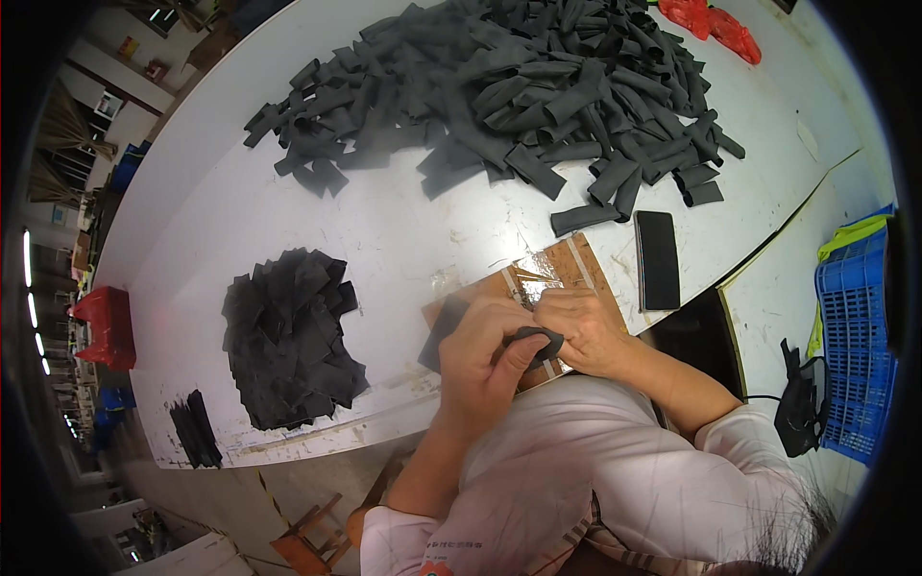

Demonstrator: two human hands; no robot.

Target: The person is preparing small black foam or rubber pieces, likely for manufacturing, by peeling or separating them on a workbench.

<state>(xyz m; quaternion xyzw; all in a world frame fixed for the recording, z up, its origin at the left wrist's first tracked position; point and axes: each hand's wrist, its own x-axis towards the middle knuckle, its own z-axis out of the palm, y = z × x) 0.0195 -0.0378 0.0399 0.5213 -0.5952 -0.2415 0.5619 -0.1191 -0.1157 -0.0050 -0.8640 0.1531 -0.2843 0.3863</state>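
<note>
My left hand point(482, 346) is closed around a black fabric tube point(541, 338), whose rolled end shows between thumb and fingers. The tube's flat part point(440, 331) sticks out past the knuckles on the left. My right hand point(588, 333) is right beside it, fingers curled in against the left hand near the tube's end. What the right fingertips grip is hidden. Both hands are over a brown board point(597, 278) with pale strips and shiny clear tape, lying at the table's near edge.
A big heap of black fabric tubes point(538, 86) covers the far table point(403, 230). To the left are a pile of flat black pieces point(288, 336) and a small bundle point(196, 430). A dark phone point(658, 261) lies right of the board. A blue basket point(855, 326) stands far right.
</note>
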